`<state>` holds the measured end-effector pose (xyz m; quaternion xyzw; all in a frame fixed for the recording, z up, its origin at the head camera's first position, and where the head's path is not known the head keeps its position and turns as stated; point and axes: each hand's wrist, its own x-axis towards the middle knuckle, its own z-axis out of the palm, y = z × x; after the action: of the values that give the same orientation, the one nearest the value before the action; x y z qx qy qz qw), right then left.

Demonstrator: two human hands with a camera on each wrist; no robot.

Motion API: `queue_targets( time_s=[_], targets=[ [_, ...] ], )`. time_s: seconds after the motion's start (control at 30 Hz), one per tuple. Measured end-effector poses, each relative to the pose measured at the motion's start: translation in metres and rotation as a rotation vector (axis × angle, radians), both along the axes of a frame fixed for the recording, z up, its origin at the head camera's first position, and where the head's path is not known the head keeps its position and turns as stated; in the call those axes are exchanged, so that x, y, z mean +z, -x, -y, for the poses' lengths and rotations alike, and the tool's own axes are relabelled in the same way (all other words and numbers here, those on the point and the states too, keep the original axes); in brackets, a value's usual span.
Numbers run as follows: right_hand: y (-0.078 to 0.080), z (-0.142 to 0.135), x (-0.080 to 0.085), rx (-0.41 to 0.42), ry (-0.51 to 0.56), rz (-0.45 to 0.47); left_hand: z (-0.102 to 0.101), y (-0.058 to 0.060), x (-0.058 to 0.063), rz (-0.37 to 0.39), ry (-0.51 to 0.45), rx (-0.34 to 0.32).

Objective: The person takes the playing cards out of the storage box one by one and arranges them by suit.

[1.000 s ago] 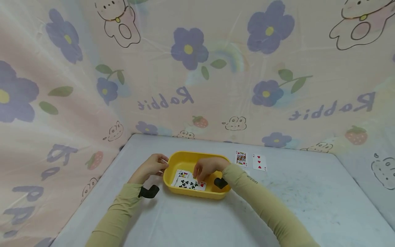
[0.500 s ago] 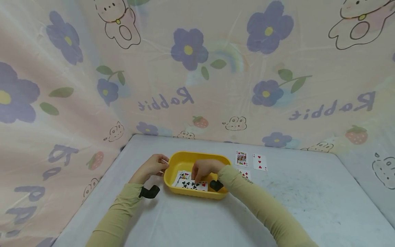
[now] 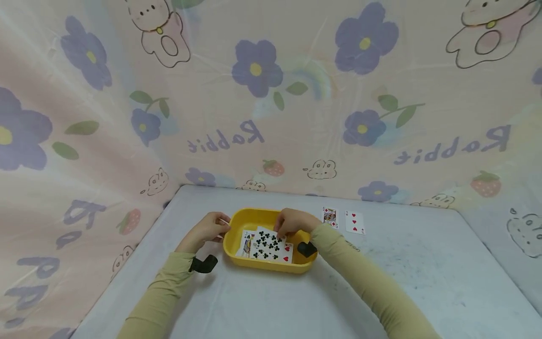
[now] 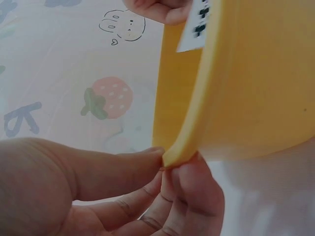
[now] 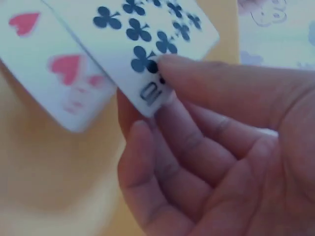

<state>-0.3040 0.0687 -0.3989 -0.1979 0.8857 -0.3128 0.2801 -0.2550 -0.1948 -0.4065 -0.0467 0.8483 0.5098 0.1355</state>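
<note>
In the head view a yellow plastic basin (image 3: 271,267) stands on the table with several playing cards in it. My left hand (image 3: 209,229) pinches the basin's left rim; the left wrist view shows the thumb (image 4: 123,169) on top and fingers beneath. With thumb and fingers my right hand (image 3: 295,221) holds a ten of clubs (image 5: 147,29) by one corner, tilted above the other cards. Under it lie a red heart card (image 5: 54,69) and another club card. A face card (image 3: 246,244) lies to their left in the basin.
On the table behind the basin's right end lie a diamond face card (image 3: 330,216) and a three of hearts (image 3: 354,222). My right sleeve (image 3: 338,249) crosses over the basin's right rim. A printed curtain (image 3: 296,117) hangs behind the table.
My right hand has come up and slightly right from the cards, lifting the ten of clubs by its corner. The heart card shows more now. My left hand keeps its place on the rim.
</note>
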Motion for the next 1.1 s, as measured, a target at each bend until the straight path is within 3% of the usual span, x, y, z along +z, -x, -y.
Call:
queue_targets(
  time_s=[0.1, 0.23, 0.4, 0.67, 0.77, 0.93, 1.1],
  targets=[
    [0.003, -0.012, 0.004, -0.052, 0.042, -0.011, -0.001, 0.001, 0.0, 0.004, -0.001, 0.0],
    [0.003, -0.028, 0.01, -0.061, 0.107, -0.048, 0.0, 0.001, -0.003, 0.002, -0.008, -0.005],
    [0.001, -0.061, 0.021, -0.114, 0.248, -0.054, 0.0, 0.001, -0.004, 0.003, -0.01, -0.003],
    [0.005, -0.138, 0.033, -0.388, 0.389, -0.071, 0.0, 0.001, -0.002, -0.006, -0.018, -0.006],
    [0.004, -0.17, 0.031, -0.479, 0.414, -0.068, 0.001, 0.001, -0.003, -0.008, -0.016, -0.008],
    [-0.001, -0.22, 0.02, -0.6, 0.368, -0.098, 0.001, 0.0, -0.003, -0.014, -0.012, -0.007],
    [-0.004, -0.261, 0.003, -0.68, 0.332, -0.07, 0.0, 0.001, -0.003, -0.011, -0.012, -0.006]
  ],
)
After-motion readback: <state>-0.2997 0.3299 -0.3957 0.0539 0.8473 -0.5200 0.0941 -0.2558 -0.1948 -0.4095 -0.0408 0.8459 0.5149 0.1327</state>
